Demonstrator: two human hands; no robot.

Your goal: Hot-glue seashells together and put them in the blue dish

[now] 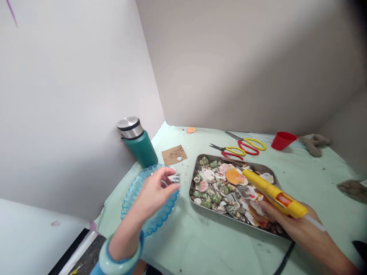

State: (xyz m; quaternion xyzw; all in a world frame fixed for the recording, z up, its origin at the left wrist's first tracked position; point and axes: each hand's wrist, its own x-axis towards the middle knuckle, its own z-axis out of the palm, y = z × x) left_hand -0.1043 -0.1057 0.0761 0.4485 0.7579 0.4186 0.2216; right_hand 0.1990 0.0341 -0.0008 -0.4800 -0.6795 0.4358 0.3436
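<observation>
Between the thumb and fingers of my left hand is a small grey-and-white shell, slightly blurred. That hand hovers over the right side of a blue scalloped plate, hiding part of it. My right hand grips a yellow hot glue gun, its nozzle pointing left and a pale glue stick poking out of the back. Beneath the gun lies a metal tray full of mixed shells: green-spotted snail shells, pink and white scallops, and an orange scallop.
A teal bottle stands behind the plate, near a brown card with a hole. Two pairs of scissors lie behind the tray. Farther right are a red cup and a brown-grey piece. A dark cord runs off the front edge.
</observation>
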